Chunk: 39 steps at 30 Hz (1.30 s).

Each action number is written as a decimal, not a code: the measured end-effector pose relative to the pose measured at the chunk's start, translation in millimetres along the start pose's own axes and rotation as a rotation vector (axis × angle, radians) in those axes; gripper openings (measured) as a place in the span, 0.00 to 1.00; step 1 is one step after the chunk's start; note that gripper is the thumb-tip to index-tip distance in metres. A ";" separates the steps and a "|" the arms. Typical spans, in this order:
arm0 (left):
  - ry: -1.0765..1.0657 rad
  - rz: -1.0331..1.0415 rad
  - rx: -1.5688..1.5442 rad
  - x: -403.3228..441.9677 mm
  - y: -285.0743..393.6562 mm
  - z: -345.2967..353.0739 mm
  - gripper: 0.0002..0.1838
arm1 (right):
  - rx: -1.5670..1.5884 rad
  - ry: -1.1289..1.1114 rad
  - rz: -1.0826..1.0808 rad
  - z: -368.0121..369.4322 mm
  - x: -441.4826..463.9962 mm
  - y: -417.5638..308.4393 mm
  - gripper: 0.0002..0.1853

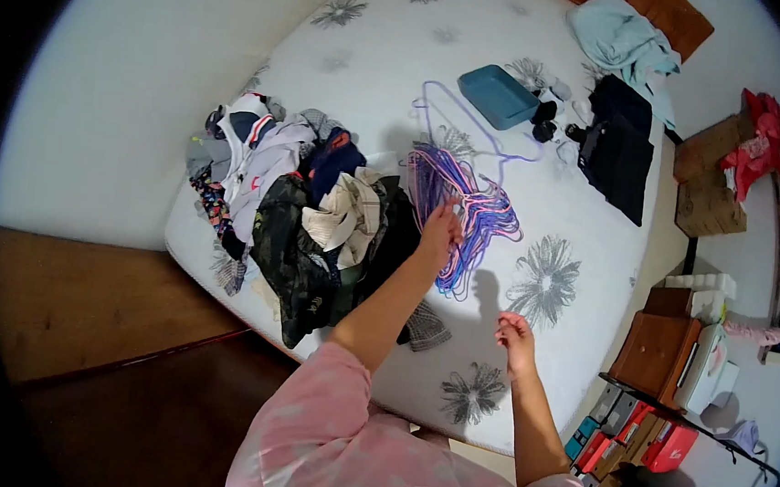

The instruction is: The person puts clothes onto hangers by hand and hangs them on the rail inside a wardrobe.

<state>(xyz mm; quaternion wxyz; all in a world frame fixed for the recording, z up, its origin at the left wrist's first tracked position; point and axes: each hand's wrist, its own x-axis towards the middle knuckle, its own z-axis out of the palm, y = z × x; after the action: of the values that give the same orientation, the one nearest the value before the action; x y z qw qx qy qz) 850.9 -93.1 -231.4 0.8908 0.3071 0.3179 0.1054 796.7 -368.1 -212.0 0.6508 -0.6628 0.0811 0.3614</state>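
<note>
A bundle of purple, blue and pink clothes hangers (488, 216) lies on the mattress in front of me. My left hand (442, 229) is at the near side of that bundle, its fingers bent around some of the hanger wires. To the right and nearer to me, my right hand (516, 339) hovers over the mattress, fingers loosely curled and apart, with nothing visible in it. A single lilac hanger (460, 112) lies apart, just beyond the bundle. Left of the hangers is a large heap of mixed clothes (276, 180), including a dark camouflage garment (287, 245).
On the flower-patterned mattress (377, 55) are a teal bin (498, 96), small rolled items like socks (552, 105), folded black clothes (617, 151) and a pale blue cloth (617, 37). Cardboard boxes (708, 182), a brown cabinet (654, 356) and shoe boxes (631, 436) stand along the right.
</note>
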 end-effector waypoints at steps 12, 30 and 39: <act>-0.282 -0.088 0.175 -200.5 25.5 -53.4 0.19 | 0.430 -0.307 -0.303 90.0 -32.1 -129.5 0.31; 0.767 0.245 1.203 -157.9 141.3 -237.9 0.43 | 0.268 -0.153 -0.161 75.4 -104.7 -76.4 0.13; 0.546 0.624 1.024 -183.2 66.3 -164.4 0.14 | 0.275 -0.118 -0.182 34.2 -141.1 -66.2 0.12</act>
<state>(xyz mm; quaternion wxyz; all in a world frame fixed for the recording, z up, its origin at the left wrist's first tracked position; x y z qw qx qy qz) 605.6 -32.1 -198.9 0.4467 0.7322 0.4385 0.2684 719.8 -378.5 -72.6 0.7689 -0.5499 0.0311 0.3247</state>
